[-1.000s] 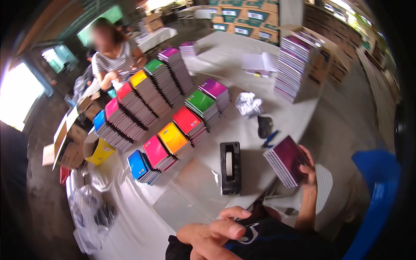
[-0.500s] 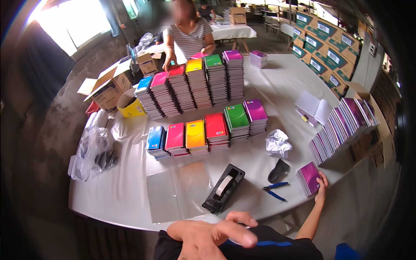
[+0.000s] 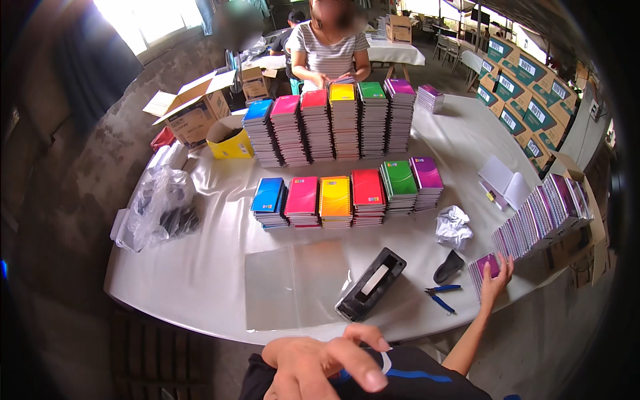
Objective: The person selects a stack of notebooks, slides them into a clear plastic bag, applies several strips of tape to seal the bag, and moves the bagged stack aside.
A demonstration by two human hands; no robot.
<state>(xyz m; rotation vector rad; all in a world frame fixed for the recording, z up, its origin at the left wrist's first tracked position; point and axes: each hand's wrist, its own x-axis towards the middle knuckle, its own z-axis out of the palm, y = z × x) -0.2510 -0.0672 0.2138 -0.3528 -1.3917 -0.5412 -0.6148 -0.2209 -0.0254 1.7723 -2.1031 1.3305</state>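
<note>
Right hand (image 3: 495, 279) reaching a small purple notebook stack (image 3: 481, 268) at the right tabletop (image 3: 200, 280) edge.
Fingers spread open, tips touching the stack, not gripping. Left hand (image 3: 327, 367) loose and empty near the body. Stack looks light, stiff, slippery-covered; best pinched across both long sides so it doesn't fan.

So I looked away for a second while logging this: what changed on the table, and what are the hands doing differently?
The right hand went from gripping a purple notebook stack to resting open on top of it at the table edge. The left hand stayed low near the body, holding nothing. The view swung round to face the table squarely. The tape dispenser, blue pliers and coloured notebook rows kept their places.
</note>
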